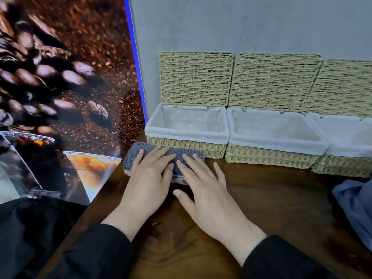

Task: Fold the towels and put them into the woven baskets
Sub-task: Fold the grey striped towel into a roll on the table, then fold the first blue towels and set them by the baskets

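A small grey-blue towel (132,158), folded into a narrow bundle, lies on the dark wooden table (281,198) right in front of the leftmost woven basket (187,146). My left hand (149,178) and my right hand (203,188) both press flat on the towel with straight fingers. The three woven baskets stand in a row against the grey wall, lids raised, white cloth liners showing; nothing lies in the left basket or the middle basket (271,156), while the third basket (346,164) is cut off by the frame's right edge.
A loose blue towel (354,208) lies crumpled at the table's right edge. A poster with coffee beans and drinks (60,87) fills the left side, beyond the table's left edge. My black sleeves reach in from below.
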The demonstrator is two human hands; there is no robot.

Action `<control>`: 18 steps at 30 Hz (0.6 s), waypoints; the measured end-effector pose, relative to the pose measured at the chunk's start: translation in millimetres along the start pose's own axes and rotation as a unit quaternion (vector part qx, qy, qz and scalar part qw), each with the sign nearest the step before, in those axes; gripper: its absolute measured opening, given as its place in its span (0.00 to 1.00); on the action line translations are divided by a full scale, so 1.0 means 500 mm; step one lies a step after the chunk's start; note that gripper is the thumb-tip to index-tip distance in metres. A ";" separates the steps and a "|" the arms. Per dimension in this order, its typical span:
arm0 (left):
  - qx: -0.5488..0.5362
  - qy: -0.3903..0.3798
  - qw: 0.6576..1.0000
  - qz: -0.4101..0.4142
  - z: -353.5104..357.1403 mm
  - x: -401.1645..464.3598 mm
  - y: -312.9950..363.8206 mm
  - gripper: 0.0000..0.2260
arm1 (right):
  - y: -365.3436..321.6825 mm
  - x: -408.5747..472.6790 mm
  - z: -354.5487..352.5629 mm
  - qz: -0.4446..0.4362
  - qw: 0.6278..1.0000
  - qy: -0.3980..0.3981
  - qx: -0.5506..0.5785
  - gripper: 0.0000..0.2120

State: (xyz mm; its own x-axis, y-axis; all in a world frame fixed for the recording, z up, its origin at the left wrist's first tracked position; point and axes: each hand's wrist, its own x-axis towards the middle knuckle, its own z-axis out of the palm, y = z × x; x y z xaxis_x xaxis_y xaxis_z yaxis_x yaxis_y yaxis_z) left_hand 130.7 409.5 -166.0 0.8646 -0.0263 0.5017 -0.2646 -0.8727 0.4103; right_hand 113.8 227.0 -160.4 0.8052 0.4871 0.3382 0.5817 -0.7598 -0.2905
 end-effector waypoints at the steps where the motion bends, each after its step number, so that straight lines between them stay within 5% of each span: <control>1: 0.000 -0.002 1.000 -0.001 -0.004 0.000 0.003 0.20 | 0.000 -0.002 -0.002 0.002 1.000 0.009 0.006 0.29; 9: -0.009 -0.007 0.997 0.082 -0.025 -0.017 0.064 0.22 | 0.002 -0.078 -0.039 0.027 0.996 0.080 0.041 0.23; 18: -0.027 -0.074 0.985 0.150 0.027 -0.125 0.286 0.23 | 0.107 -0.289 -0.174 0.109 0.982 0.152 -0.014 0.21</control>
State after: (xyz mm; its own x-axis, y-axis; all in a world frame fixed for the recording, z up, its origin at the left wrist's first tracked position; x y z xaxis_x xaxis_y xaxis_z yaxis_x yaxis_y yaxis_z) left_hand 44.7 279.6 -148.8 0.7958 -0.3543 0.4912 -0.5374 -0.7871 0.3028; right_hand 18.6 78.8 -147.0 0.8364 0.1634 0.5231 0.3920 -0.8454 -0.3627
